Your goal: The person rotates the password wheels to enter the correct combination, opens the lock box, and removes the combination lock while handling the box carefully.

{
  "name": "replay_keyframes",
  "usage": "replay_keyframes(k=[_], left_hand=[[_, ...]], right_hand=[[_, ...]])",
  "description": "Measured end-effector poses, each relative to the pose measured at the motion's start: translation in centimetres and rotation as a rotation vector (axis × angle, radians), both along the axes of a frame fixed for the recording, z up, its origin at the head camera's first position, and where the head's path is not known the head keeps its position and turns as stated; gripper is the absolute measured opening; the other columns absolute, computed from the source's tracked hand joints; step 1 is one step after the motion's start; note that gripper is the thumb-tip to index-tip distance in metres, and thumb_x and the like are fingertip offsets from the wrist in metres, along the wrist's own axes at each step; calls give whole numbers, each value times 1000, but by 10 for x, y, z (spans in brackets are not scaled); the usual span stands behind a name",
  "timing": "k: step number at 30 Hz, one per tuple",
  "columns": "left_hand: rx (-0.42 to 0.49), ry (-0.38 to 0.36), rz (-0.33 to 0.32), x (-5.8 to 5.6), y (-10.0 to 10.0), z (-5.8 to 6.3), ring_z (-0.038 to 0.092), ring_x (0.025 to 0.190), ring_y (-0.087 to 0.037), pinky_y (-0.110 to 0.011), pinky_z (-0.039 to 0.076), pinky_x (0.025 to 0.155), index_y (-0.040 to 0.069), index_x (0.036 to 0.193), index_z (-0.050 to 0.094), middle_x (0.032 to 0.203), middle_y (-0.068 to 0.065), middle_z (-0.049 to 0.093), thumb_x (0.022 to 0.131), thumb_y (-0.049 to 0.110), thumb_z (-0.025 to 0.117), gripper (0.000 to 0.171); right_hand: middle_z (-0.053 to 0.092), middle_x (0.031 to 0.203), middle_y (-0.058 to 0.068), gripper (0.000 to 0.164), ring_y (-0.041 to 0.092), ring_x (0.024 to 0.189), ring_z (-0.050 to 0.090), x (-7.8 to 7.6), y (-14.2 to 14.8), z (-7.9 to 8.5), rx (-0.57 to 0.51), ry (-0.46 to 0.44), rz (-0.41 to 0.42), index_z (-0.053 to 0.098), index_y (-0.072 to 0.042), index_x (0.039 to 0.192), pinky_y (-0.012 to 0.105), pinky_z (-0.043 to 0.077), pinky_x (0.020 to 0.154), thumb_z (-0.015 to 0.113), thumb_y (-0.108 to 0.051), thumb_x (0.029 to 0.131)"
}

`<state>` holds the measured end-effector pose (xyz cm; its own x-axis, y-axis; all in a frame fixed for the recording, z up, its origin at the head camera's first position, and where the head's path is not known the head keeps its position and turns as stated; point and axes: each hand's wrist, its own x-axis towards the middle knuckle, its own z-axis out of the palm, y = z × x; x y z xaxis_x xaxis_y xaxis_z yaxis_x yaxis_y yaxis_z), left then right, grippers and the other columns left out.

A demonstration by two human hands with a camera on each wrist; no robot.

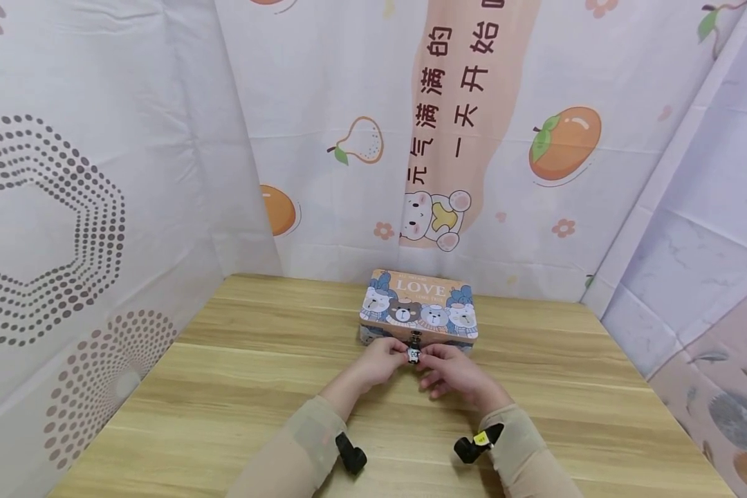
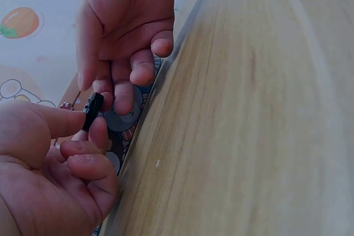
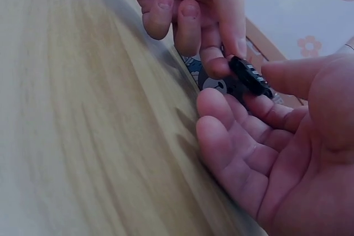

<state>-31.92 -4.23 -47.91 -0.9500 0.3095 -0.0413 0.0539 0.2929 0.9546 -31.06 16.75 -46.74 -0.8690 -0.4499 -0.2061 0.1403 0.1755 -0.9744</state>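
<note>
A small black combination padlock (image 1: 413,355) with number dials hangs at the front clasp of a decorated box (image 1: 420,304). The box is lidded, printed with bears and the word LOVE, and its lid is down. My left hand (image 1: 380,361) pinches one end of the padlock between thumb and index finger, as the left wrist view also shows. From the other side, my right hand (image 1: 457,372) holds the lock, its thumb at the dials and its index finger underneath. In the right wrist view the padlock (image 3: 250,75) lies tilted between both hands.
The box stands toward the back of a wood-grain table (image 1: 236,373), near a hanging curtain (image 1: 324,228) printed with fruit and writing. More patterned cloth (image 1: 118,173) hangs at the left, and a marbled sheet (image 1: 709,242) at the right. Both sleeves carry a small black wrist camera.
</note>
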Motion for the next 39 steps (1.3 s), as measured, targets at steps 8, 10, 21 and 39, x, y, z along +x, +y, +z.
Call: replay_keyframes(k=[8,10,21,39], left_hand=[[-12,9,7,1,1,1,47,62,-12,-25,40,53,-2,109,65,91,-5,64,100,9,62,15],[-17,6,5,1,1,2,47,61,-13,-26,40,53,-2,110,65,91,-5,64,100,9,62,15],[-1,-5,-1,-1,1,-1,46,57,-11,-24,39,50,-2,109,65,90,-5,65,100,9,62,15],[-9,26,-4,1,1,0,50,65,-14,-26,42,56,-3,108,65,90,-4,66,99,7,62,13]], right_hand=[[60,94,12,25,11,56,44,-3,-5,-5,36,70,-30,57,6,113,23,35,47,54,-18,106],[58,89,9,24,10,53,37,-3,-5,-6,51,75,-36,58,4,112,22,30,45,53,-18,106],[53,79,4,23,9,52,35,-2,-6,-6,49,66,-30,56,4,108,21,29,43,52,-19,107],[45,71,1,24,12,52,33,0,-11,-1,77,46,-68,55,5,100,24,27,45,53,-18,106]])
